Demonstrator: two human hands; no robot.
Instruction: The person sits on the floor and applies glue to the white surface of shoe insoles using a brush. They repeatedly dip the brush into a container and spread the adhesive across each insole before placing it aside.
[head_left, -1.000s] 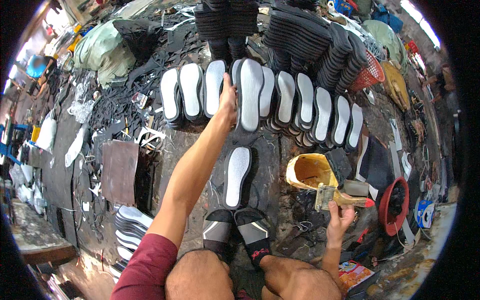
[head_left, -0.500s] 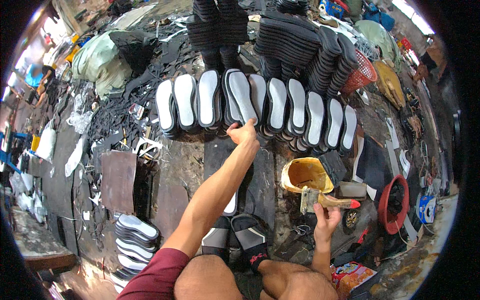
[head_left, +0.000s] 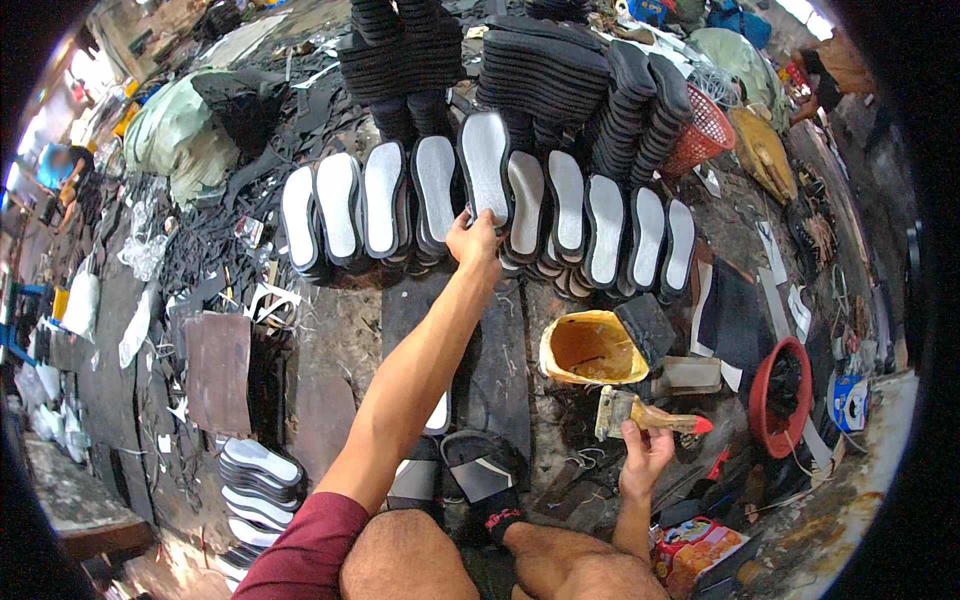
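Observation:
My left hand (head_left: 474, 238) reaches forward and pinches the near end of a black shoe sole with a white top (head_left: 485, 155). That sole stands a little above the curved row of similar soles, between a white-topped neighbour (head_left: 434, 188) and a greyer-topped one (head_left: 525, 205). In my right hand (head_left: 645, 458) is a wide paintbrush (head_left: 655, 415), its worn handle red at the tip and its bristles pointing left. Just beyond the brush sits a yellow-crusted pot (head_left: 546, 356), with yellowish residue inside.
Tall stacks of black soles (head_left: 545, 75) rise behind the row. To the right are a red basin (head_left: 757, 400) and a red mesh basket (head_left: 700, 135). More white-topped soles (head_left: 262, 460) are piled at lower left, near brown sheets (head_left: 218, 375). Black scraps litter the floor.
The pinched sole has moved up and forward, and now stands straighter instead of slanting across its neighbours. My right hand keeps the brush near the pot. The whole view has shifted slightly.

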